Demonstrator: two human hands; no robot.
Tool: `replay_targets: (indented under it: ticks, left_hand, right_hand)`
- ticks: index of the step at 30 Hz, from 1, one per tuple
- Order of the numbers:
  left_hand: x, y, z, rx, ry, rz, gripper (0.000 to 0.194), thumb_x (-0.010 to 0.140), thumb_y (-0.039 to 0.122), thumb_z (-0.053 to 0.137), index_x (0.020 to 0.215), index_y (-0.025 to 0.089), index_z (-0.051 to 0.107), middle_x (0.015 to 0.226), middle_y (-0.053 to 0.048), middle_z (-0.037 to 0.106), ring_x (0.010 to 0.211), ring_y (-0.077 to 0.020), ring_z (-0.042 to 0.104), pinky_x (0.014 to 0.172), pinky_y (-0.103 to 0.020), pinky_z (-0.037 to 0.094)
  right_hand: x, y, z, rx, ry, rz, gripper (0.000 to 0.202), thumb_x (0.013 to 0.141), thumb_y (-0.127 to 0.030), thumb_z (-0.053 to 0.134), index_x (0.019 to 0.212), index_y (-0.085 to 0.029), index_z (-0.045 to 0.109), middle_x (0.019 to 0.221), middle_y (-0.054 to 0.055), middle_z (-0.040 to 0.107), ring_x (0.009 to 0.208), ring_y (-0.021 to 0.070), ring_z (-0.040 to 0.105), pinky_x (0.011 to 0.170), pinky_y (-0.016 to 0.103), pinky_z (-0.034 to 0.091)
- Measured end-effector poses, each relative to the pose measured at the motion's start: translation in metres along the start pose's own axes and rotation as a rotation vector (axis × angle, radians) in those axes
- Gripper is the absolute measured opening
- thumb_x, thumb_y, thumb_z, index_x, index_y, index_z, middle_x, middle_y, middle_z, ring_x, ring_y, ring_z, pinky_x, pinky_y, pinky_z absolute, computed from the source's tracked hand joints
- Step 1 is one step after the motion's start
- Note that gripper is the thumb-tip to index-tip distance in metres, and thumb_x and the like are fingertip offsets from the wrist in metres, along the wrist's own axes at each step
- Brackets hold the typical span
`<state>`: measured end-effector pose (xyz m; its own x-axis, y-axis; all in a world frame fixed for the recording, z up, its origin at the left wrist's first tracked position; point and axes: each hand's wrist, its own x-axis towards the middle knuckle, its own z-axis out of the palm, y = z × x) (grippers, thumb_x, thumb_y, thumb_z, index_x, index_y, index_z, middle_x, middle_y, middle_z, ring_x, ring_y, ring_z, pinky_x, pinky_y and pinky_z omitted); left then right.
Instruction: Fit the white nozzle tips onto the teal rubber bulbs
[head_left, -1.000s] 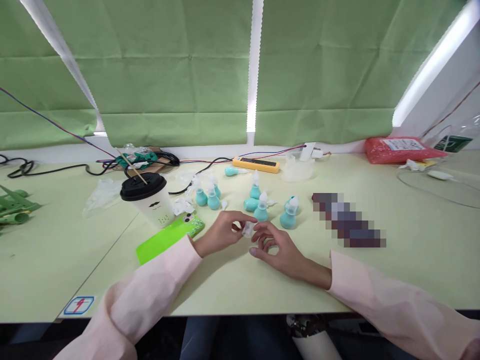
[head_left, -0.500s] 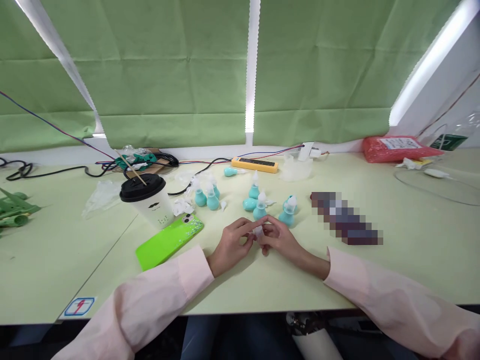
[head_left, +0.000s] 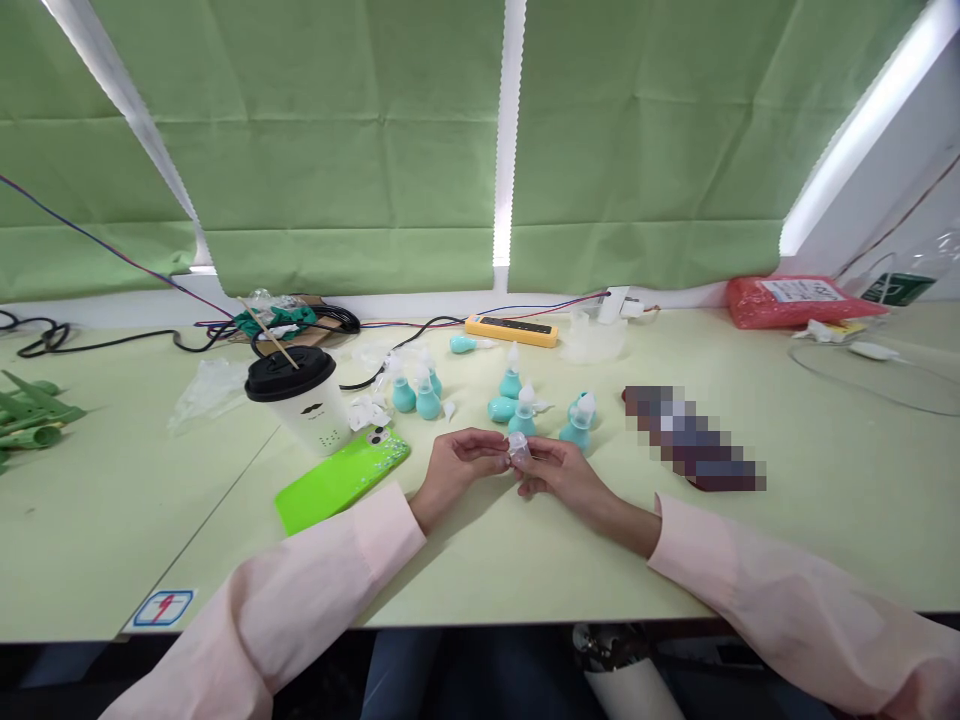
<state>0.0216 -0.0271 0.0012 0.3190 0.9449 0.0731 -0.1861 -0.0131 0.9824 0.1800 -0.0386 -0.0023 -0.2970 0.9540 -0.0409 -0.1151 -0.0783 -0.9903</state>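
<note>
Between my hands is a small translucent plastic piece (head_left: 517, 448), apparently part of a bulb syringe. My right hand (head_left: 566, 478) pinches it between thumb and fingers. From the other side, my left hand (head_left: 459, 470) closes its thumb and fingertips on its edge. Just beyond the fingers stands a teal bulb syringe (head_left: 521, 424) with a clear nozzle; another teal bulb (head_left: 575, 430) is to its right. One bulb (head_left: 502, 409) lies on its side, and one (head_left: 511, 382) stands behind it. Several more bulbs (head_left: 427, 400) are grouped on the left, beside a small loose white tip (head_left: 448, 410).
A green phone (head_left: 337, 485) and a lidded paper cup (head_left: 311, 420) with a stick are left of my hands. A pixelated dark object (head_left: 694, 440) lies to the right. Behind are a yellow power strip (head_left: 511, 331), cables, clear plastic bags and a red package (head_left: 802, 303).
My left fingers have drawn back from over the plastic piece and lowered, so more of it shows. My right index finger has come down beside it. The view has shifted slightly.
</note>
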Motion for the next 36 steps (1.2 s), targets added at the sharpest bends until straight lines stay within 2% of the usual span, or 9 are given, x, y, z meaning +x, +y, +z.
replay_targets:
  ticks: [4, 13, 18, 25, 31, 36]
  left_hand:
    - [0.0016, -0.0009, 0.0006, 0.116, 0.045, 0.054, 0.014, 0.054, 0.015, 0.067, 0.067, 0.01, 0.061, 0.078, -0.007, 0.063, 0.074, -0.0163, 0.058, 0.073, -0.03, 0.047]
    - [0.0024, 0.0032, -0.0006, 0.136, 0.146, 0.01, 0.03, 0.054, 0.017, 0.068, 0.082, 0.011, 0.058, 0.075, -0.007, 0.066, 0.07, -0.0173, 0.061, 0.072, -0.031, 0.048]
    - [0.0016, 0.0029, 0.0018, 0.161, 0.128, 0.021, 0.032, 0.056, 0.022, 0.067, 0.085, 0.01, 0.059, 0.079, -0.009, 0.066, 0.077, -0.0196, 0.06, 0.071, -0.029, 0.048]
    - [0.0027, -0.0006, 0.0032, 0.373, 0.131, 0.158, 0.019, 0.06, 0.028, 0.063, 0.068, 0.011, 0.065, 0.071, -0.007, 0.063, 0.067, -0.016, 0.057, 0.06, -0.024, 0.046]
    - [-0.0014, -0.0001, 0.0042, 0.445, 0.11, 0.256, 0.018, 0.065, 0.027, 0.059, 0.077, 0.015, 0.065, 0.077, -0.006, 0.059, 0.071, -0.0151, 0.055, 0.061, -0.025, 0.048]
    - [-0.0026, 0.0035, 0.0052, 0.352, 0.098, 0.246, 0.017, 0.064, 0.026, 0.061, 0.075, 0.014, 0.066, 0.073, -0.006, 0.058, 0.067, -0.0138, 0.054, 0.058, -0.024, 0.046]
  right_hand:
    - [-0.0015, -0.0005, -0.0008, -0.027, 0.022, -0.03, 0.026, 0.062, -0.029, 0.063, 0.083, -0.014, 0.061, 0.071, 0.003, 0.058, 0.064, 0.011, 0.053, 0.062, 0.027, 0.047]
    - [-0.0007, -0.0026, 0.0032, 0.014, 0.068, -0.008, 0.031, 0.061, -0.032, 0.064, 0.085, -0.016, 0.053, 0.074, 0.004, 0.061, 0.068, 0.0156, 0.058, 0.061, 0.031, 0.048]
    - [-0.0003, -0.0033, 0.0034, 0.047, 0.048, -0.013, 0.028, 0.064, -0.031, 0.062, 0.086, -0.017, 0.051, 0.076, 0.004, 0.061, 0.068, 0.0141, 0.058, 0.063, 0.031, 0.048]
    - [-0.0037, -0.0047, 0.0038, 0.031, 0.083, -0.04, 0.029, 0.062, -0.031, 0.063, 0.085, -0.016, 0.053, 0.073, 0.003, 0.061, 0.069, 0.0138, 0.056, 0.063, 0.031, 0.049]
    - [-0.0035, -0.0063, 0.004, 0.02, 0.114, -0.044, 0.033, 0.061, -0.033, 0.063, 0.088, -0.016, 0.054, 0.073, 0.004, 0.061, 0.072, 0.0152, 0.056, 0.064, 0.031, 0.048]
    - [-0.0044, -0.008, 0.0057, 0.018, 0.116, -0.05, 0.035, 0.059, -0.033, 0.065, 0.089, -0.017, 0.057, 0.074, 0.004, 0.059, 0.069, 0.0146, 0.054, 0.058, 0.029, 0.048]
